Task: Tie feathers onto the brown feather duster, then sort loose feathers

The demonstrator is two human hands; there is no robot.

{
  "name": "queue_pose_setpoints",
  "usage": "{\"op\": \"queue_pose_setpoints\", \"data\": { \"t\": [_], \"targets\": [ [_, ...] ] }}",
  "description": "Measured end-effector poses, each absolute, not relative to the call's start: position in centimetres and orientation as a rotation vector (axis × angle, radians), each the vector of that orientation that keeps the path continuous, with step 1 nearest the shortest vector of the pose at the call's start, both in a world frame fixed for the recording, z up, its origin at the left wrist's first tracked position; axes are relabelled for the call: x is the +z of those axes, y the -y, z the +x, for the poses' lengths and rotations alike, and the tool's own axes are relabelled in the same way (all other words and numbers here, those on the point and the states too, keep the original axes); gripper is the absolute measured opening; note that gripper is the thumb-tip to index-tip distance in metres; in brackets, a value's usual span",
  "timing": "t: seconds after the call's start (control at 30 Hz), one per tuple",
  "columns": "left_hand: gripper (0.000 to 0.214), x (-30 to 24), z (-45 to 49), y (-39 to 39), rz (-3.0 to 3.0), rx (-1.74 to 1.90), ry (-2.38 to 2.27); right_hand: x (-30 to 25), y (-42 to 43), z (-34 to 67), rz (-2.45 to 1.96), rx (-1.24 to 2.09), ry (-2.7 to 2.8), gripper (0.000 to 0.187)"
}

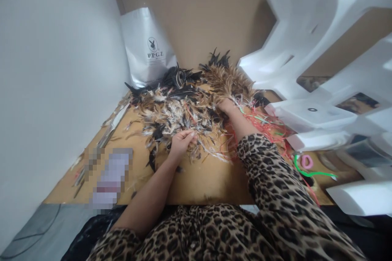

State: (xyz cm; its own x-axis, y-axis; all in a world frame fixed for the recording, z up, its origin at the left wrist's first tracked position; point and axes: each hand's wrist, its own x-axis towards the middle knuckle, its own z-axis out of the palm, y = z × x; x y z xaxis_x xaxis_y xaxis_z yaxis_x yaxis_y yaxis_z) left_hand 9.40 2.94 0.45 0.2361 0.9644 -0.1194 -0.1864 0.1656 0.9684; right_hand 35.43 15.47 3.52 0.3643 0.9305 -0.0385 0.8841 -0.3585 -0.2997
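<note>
A heap of loose brown, white and black feathers (173,114) covers the middle of the table. At its near edge my left hand (183,143) is closed in a pinch, thumb against fingers. Whatever it holds is too small to make out among the feathers around it. My right hand (226,106) reaches farther in, at the base of a brown feather bunch (226,79). Its fingers are buried in the plumage and hidden. Black feathers (180,76) lie behind the heap. Red strips (269,128) lie tangled beside my right forearm.
At the back left stands a white bag (147,49) with a rabbit logo. White moulded foam pieces (312,110) crowd the right side. Near them lie a pink ring (306,162) and a green strip (318,173). A blurred-out phone-like object (113,175) lies at the left front.
</note>
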Motion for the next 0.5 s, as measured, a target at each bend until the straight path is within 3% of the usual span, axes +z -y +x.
{"op": "queue_pose_setpoints", "data": {
  "t": [0.5],
  "targets": [
    [0.035, 1.3, 9.5, -2.4, 1.087, 1.035, -0.964, 3.8, -11.2, 38.4, -2.606, 0.116, 1.682, 0.036]
  ]
}}
